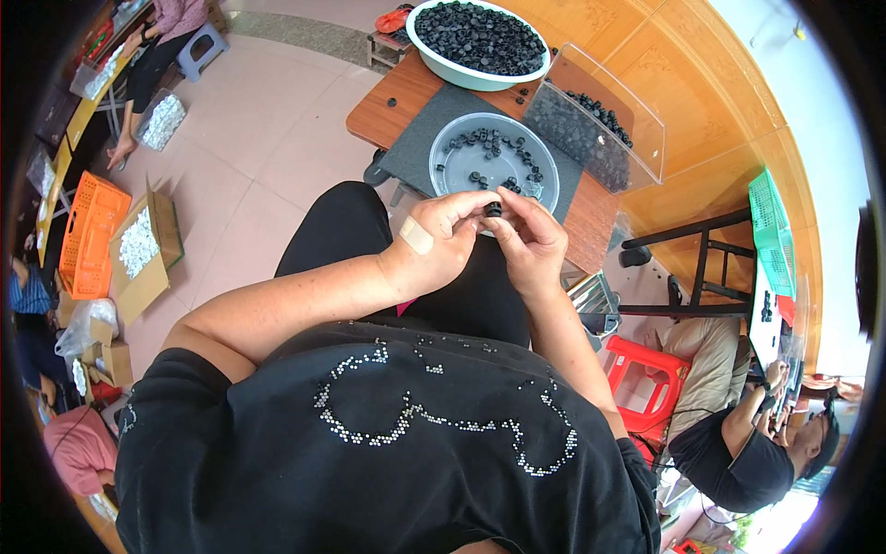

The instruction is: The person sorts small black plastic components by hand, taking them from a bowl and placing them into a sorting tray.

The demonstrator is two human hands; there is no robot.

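Between my two hands, over my lap, is a small round black plastic part (494, 210). My left hand (434, 238), with a plaster on its back, pinches it from the left. The fingers and thumb of my right hand (533, 242) close on it from the other side. Just beyond my fingertips a translucent grey basin (441, 159) holds several loose black parts of like size. It stands on a dark grey mat (415, 148) laid over a brown wooden table (374, 109).
A white basin (420, 48) heaped with black pieces stands at the table's far side. Right of it is a clear bin (646, 129) with more. On the left floor are an orange crate (90, 235) and a carton (146, 286) of white parts. Other people sit left and right.
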